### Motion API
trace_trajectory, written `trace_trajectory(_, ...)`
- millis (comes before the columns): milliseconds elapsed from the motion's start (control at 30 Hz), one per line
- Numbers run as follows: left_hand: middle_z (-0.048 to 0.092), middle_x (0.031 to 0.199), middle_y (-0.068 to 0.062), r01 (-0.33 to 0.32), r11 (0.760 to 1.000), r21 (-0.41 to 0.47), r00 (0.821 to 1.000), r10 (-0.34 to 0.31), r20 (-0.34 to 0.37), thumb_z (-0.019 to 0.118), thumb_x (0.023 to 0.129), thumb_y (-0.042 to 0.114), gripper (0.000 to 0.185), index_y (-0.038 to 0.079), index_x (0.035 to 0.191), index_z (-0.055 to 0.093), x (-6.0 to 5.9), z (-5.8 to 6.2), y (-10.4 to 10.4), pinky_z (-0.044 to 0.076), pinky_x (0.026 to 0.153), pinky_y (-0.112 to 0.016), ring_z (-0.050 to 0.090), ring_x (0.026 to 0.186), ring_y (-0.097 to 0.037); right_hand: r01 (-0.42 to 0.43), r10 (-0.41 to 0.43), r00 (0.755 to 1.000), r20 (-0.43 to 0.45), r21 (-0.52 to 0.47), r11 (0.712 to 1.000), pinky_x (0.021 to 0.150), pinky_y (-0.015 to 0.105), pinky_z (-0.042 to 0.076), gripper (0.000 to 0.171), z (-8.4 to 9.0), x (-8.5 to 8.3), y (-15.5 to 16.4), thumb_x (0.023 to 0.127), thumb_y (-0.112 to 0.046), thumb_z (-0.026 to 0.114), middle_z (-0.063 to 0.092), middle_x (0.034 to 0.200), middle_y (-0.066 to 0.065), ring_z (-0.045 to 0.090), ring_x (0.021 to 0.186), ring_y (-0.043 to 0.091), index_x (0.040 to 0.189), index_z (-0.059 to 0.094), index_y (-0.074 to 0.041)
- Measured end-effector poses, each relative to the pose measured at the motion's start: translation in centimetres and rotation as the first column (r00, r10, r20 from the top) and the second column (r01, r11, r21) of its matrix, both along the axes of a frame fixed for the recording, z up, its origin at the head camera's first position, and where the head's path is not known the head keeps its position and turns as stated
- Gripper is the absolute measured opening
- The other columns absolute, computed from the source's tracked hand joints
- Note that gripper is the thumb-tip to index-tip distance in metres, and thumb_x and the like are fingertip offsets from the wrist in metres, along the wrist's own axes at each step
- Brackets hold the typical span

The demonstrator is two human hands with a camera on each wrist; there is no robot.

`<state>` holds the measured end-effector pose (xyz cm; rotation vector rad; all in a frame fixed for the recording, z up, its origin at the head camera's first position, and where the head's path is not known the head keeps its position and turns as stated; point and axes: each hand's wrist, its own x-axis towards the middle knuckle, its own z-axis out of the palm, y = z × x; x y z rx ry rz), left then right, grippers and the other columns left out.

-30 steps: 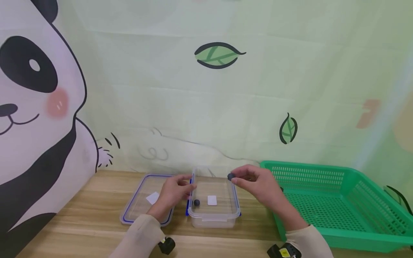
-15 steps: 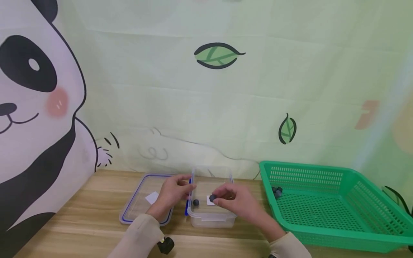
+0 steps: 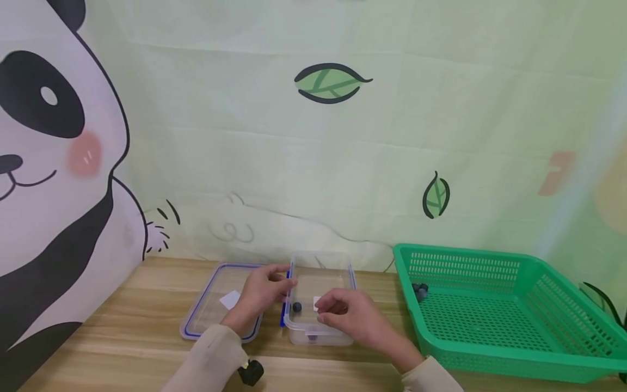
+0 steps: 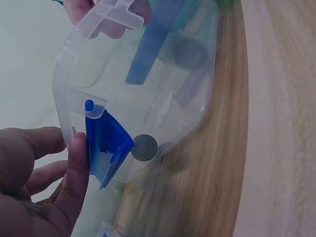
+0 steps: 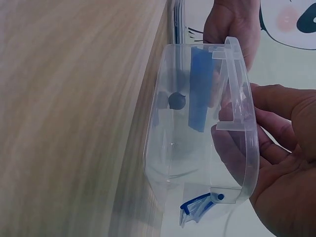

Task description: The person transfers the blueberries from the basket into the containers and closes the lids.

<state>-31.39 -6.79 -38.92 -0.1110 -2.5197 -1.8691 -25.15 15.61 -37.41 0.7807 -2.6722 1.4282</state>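
Note:
A clear plastic container [image 3: 323, 283] with blue side latches stands in the middle of the table. Its left rim is pinched between the thumb and fingers of my left hand [image 3: 262, 291], beside a blue latch [image 4: 106, 143]. My right hand [image 3: 352, 318] is over the front of the container, fingers loosely bent with nothing between them; the right wrist view has its fingertips inside the rim. One blueberry [image 3: 297, 307] lies inside at the left, and another blueberry [image 3: 312, 336] shows through the front wall. A white label [image 3: 316, 303] is partly hidden by the right hand.
A clear lid [image 3: 203, 318] with a blue seal lies left of the container, partly behind the left arm. At the right stands a green basket [image 3: 490, 348], with several blueberries [image 3: 420, 292] in its left corner. A printed cloth [image 3: 245, 136] hangs behind the wooden table [image 3: 112, 348].
My right hand has brought a blueberry leftward from the container's right rim, lowered, and let it go inside near the front wall. My left hand keeps its place on the rim.

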Motion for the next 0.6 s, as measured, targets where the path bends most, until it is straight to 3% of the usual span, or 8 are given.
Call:
trace_trajectory(267,0.068,0.104,-0.016,-0.005,1.000,0.001,1.000,0.005,0.004,0.077,0.098,0.007,0.045,-0.003,0.140,0.065,0.0,0.0,0.0,0.065,0.072,-0.030,0.071,0.078,-0.021,0.017,-0.017,1.000,-0.009,0.003,1.000,0.083,0.026,0.061,0.013,0.6,0.2,0.2,0.096,-0.005,0.079,0.076,0.101,0.005,0.071,0.092,0.016,0.108,0.076,-0.002)
trace_trajectory(600,0.068,0.103,-0.015,-0.006,1.000,-0.010,1.000,0.006,-0.002,0.076,0.098,0.007,0.045,-0.002,0.141,0.065,0.1,0.1,0.1,0.065,0.071,-0.030,0.070,0.077,-0.020,0.085,-0.087,0.990,-0.113,-0.023,0.996,0.085,0.029,0.062,0.015,4.9,1.6,1.7,0.099,-0.012,0.078,0.077,0.104,0.002,0.072,0.094,0.016,0.113,0.077,-0.005)
